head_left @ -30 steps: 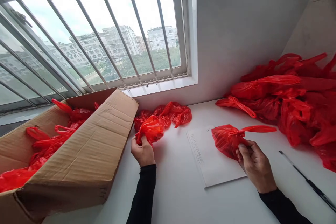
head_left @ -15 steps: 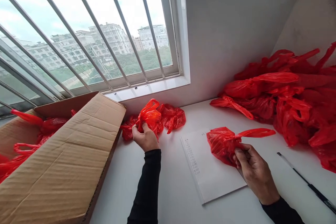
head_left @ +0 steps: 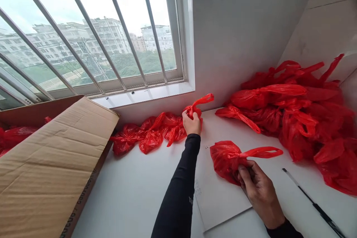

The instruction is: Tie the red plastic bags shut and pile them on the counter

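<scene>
My left hand [head_left: 192, 122] reaches toward the wall, its fingers closed around the neck of a red plastic bag [head_left: 205, 99] at the right end of a row. Other tied red bags [head_left: 152, 140] lie to its left, their contents hidden. Nearer, my right hand [head_left: 258, 189] pinches another knotted red plastic bag [head_left: 225, 156], whose loop handle points right. This bag is over a white notebook [head_left: 220, 204] with small handwriting at its left side.
An open cardboard box [head_left: 55, 156] with red bags inside stands at left. A large heap of red bags [head_left: 295, 119] fills the right back corner. A pen [head_left: 312, 201] lies at right. Beyond the table is a barred window [head_left: 111, 37].
My left hand has moved right along the row to its end; I cannot tell whether it holds the same bag. My right hand keeps its bag. The view has shifted slightly.
</scene>
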`<state>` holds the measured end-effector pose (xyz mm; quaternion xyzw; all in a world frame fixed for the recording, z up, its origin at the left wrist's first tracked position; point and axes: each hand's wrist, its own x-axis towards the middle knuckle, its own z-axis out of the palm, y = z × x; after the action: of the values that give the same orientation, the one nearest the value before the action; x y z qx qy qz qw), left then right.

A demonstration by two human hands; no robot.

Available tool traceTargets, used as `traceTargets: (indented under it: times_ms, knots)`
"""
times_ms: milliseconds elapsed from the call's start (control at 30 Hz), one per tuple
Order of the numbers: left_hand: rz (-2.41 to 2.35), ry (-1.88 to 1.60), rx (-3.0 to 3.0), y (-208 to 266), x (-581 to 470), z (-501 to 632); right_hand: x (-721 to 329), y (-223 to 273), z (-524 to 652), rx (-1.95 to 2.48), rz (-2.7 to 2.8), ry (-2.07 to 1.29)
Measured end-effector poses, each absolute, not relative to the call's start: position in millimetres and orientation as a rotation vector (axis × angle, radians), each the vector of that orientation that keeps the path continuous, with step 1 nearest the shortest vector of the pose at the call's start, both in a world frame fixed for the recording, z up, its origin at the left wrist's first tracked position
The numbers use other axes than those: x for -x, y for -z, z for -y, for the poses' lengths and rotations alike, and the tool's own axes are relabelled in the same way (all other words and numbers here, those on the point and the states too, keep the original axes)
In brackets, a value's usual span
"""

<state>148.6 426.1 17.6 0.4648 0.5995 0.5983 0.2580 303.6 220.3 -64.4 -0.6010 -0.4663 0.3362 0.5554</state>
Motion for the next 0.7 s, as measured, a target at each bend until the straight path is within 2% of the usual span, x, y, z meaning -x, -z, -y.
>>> traceTargets:
  times_ms: [200,567,700]
  knots:
    - [-1.682,-1.167,-1.618,10.6,-146.1,-424.7,-301.5,58.2,-218.6,1.422,1.127,-0.792]
    - [-1.772,-0.666,-2.036,21.3,-136.7,-400.1,-306.0,74.5,-214.4,1.469,1.101,-0.857]
    - [-1.848,-0.586,-2.071,29.1,-128.6,-395.7,-305.6,74.2,-214.9,1.465,1.117,-0.861]
